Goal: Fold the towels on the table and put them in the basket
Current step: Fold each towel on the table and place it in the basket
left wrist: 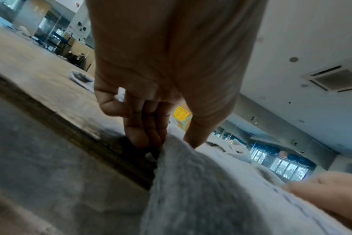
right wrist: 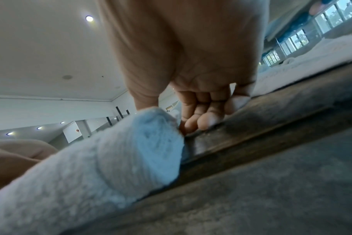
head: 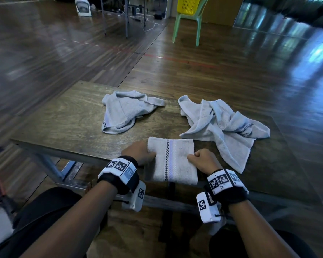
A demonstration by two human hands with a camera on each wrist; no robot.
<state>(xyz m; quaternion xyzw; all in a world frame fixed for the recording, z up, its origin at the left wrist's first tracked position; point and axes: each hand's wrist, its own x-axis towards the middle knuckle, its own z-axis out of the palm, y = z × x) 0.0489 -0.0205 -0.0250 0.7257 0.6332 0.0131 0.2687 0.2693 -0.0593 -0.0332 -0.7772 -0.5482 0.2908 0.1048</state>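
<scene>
A folded pale grey towel (head: 172,161) with a checked stripe lies at the near edge of the wooden table (head: 67,118), its near end hanging over the edge. My left hand (head: 140,152) pinches its left side, thumb on top and fingers (left wrist: 143,132) under the edge of the folded towel (left wrist: 201,182). My right hand (head: 201,159) pinches the right side of the folded towel (right wrist: 110,151), fingers (right wrist: 201,117) curled down at the table edge. Two crumpled towels lie farther back: one (head: 125,110) at centre left, one (head: 224,125) at right. A yellow basket (head: 188,4) sits on a green chair.
The green chair (head: 186,25) stands on the wooden floor well beyond the table's far edge. Metal table legs and cables (head: 127,17) are at the far back. My knees are under the table's near edge.
</scene>
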